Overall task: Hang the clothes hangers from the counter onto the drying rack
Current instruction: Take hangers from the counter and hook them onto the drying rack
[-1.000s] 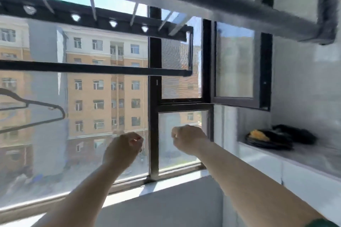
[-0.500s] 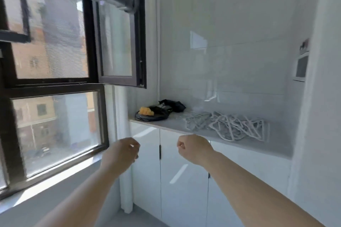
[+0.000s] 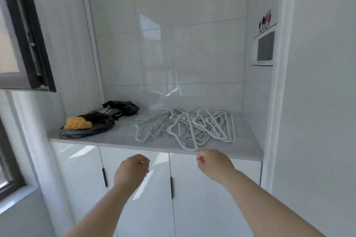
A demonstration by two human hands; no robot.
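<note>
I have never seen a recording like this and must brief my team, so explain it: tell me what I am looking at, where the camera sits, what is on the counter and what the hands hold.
There is no machine here: a person works with two bare hands. The view comes from one wide-angle camera worn on the person's head, looking forward and down, so the arms reach in from the bottom edge. The left hand and right hand are raised in front of the white cupboard doors, fingers curled, each grip empty. On the grey counter lies a tangled heap of white hangers, none picked up yet. To its left sits a dark pile of cloth or bags with something orange on top; what that is I cannot tell.
</note>
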